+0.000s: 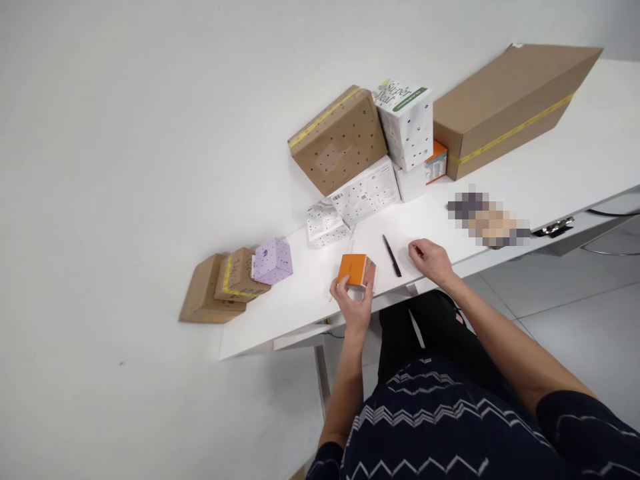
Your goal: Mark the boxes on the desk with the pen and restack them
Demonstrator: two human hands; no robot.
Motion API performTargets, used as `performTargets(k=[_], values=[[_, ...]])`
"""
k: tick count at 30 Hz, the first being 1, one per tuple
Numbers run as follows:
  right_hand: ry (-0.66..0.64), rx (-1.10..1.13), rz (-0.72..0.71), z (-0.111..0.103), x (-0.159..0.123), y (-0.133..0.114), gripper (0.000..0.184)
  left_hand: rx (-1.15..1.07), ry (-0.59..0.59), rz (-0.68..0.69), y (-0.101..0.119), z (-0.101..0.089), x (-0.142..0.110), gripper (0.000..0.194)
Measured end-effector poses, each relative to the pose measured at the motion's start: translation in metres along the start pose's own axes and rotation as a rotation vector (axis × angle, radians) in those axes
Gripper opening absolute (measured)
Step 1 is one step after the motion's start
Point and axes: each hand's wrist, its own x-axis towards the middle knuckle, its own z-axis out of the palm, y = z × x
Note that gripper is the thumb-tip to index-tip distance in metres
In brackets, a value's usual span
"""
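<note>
Orange-topped, the box (352, 269) sits beyond the palm of the left grip (354, 301), clasped between thumb and fingers (343, 285).

"Super Meal" on the tall white box (413, 130) beside a spotted brown carton (345, 143)

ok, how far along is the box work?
Partway, I'd guess. Done, apparently: purple box, set aside and speckled with small marks. In hand: orange box, gripped by the left hand. Likely left: marks on it, since its top shows no speckling; black pen lies loose.
</note>
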Motion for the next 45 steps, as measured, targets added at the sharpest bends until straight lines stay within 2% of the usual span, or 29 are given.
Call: performTargets(k=[4,6,8,10,13,15,18,20,22,25,29,32,37,39,42,43,45], values=[[-0.007,0.01,0.007,-0.001,0.0,0.0,0.019,-0.336,-0.133,-0.393,0.002,-0.008,0.019,0.054],[-0.007,0.013,0.013,-0.001,0.0,0.0,0.019,-0.399,-0.223,-0.486,-0.002,-0.011,0.029,0.051],[-0.01,0.016,0.016,-0.001,0.0,0.0,0.02,-0.358,-0.27,-0.501,-0.01,-0.012,0.036,0.047],[-0.012,0.018,0.018,-0.002,0.0,0.0,0.02,-0.249,-0.258,-0.5,-0.017,-0.013,0.038,0.048],[-0.013,0.019,0.022,-0.002,0.0,0.0,0.019,-0.175,-0.223,-0.468,-0.023,-0.017,0.035,0.06],[-0.012,0.018,0.02,-0.002,0.0,0.0,0.019,-0.174,-0.271,-0.35,-0.024,-0.021,0.031,0.075],[-0.005,0.007,0.02,-0.001,0.0,0.0,0.019,-0.096,-0.4,-0.097,-0.022,-0.025,0.024,0.097],[0.002,0.001,0.024,0.0,0.0,0.0,0.018,-0.053,-0.428,-0.003,-0.021,-0.024,0.022,0.091],[0.004,0.0,0.021,0.0,0.0,0.0,0.018,-0.075,-0.389,-0.012,-0.02,-0.021,0.022,0.078],[-0.001,-0.001,0.014,0.0,-0.001,0.0,0.019,-0.239,-0.324,-0.187,-0.018,-0.017,0.026,0.065],[0.005,-0.009,0.01,0.0,-0.001,-0.001,0.02,-0.424,-0.337,-0.517,-0.012,-0.015,0.034,0.052],[0.003,-0.019,0.007,0.0,-0.001,-0.001,0.02,-0.399,-0.299,-0.585,-0.01,-0.016,0.038,0.05],[0.005,-0.02,0.009,-0.001,-0.001,-0.003,0.02,-0.336,-0.235,-0.543,-0.018,-0.022,0.037,0.053],[0.003,-0.019,0.009,-0.001,-0.001,-0.003,0.02,-0.337,-0.239,-0.444,-0.023,-0.024,0.031,0.059],[0.001,-0.018,0.012,-0.001,-0.001,-0.003,0.02,-0.241,-0.269,-0.223,-0.024,-0.022,0.02,0.088],[0.0,-0.019,0.015,0.0,-0.001,-0.003,0.02,-0.205,-0.265,-0.163,-0.023,-0.02,0.017,0.092],[-0.001,-0.019,0.02,0.0,-0.001,-0.002,0.02,-0.192,-0.223,-0.096,-0.018,-0.016,0.014,0.088]])
